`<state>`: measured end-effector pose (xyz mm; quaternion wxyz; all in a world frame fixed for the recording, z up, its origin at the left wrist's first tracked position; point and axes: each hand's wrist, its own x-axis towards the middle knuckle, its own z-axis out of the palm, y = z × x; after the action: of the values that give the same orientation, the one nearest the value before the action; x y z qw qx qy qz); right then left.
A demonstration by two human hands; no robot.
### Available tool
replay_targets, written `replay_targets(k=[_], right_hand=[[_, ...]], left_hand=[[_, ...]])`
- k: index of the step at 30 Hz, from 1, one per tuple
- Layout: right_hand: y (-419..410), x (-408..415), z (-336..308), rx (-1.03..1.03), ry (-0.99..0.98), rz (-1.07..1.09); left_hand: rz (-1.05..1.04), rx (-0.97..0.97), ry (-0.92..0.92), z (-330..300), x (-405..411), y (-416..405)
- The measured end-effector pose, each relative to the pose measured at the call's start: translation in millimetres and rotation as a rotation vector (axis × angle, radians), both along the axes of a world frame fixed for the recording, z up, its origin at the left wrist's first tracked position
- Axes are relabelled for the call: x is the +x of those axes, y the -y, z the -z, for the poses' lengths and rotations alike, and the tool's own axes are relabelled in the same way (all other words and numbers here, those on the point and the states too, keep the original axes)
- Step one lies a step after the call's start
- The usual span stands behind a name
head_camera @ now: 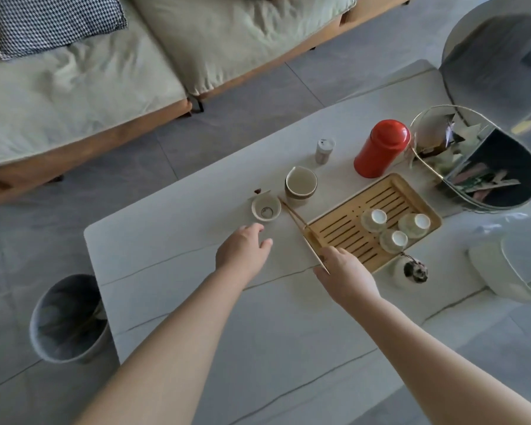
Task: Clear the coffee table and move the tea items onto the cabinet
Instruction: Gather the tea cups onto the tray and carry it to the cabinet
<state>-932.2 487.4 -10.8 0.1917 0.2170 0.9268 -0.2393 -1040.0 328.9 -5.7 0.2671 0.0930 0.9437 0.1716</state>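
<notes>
I read the bamboo tongs [301,228] as the thing in play: they lie on the coffee table [172,262] with their long axis running from far-left, beside the pitcher cup [300,184], down to near-right, where the near end meets my right hand [344,276]. That hand pinches the near end of the tongs between thumb and fingers, as far as I can make out (the fingertips themselves are hidden under the hand). The tongs rest against the near-left corner of the bamboo tray [411,191], which carries three upturned small cups [394,239].

My left hand [242,251] hovers with fingers loosely spread, holding nothing, just near-left of the strainer bowl [266,209]. So the split looks plain to me: the left hand is the nearer one to the strainer bowl, which lies just beyond its fingertips, and the right is already on the tongs. A lift along the tongs' own axis should keep their far tip clear of the pitcher cup.
</notes>
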Motion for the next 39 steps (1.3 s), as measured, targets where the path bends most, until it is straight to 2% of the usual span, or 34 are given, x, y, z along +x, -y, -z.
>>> replay_targets(k=[10, 25, 30, 39], right_hand=[[-8.1, -49.5, 88.2, 0.048, -0.146, 0.068], [-17.0, -63.6, 129.7, 0.137, -0.195, 0.11], [-19.0, -45.3, 123.4, 0.121, -0.219, 0.213], [-26.7, 30.1, 122.8, 0.1, -0.091, 0.354]], left_hand=[[-0.119, 0.022, -0.138, 81.7, -47.2, -16.8], [-0.174, 0.078, -0.191, 120.0, -87.5, -42.1], [-0.152, 0.047, -0.154, 119.5, -83.0, -48.7], [-0.121, 0.036, -0.14, 113.8, -83.2, -50.4]])
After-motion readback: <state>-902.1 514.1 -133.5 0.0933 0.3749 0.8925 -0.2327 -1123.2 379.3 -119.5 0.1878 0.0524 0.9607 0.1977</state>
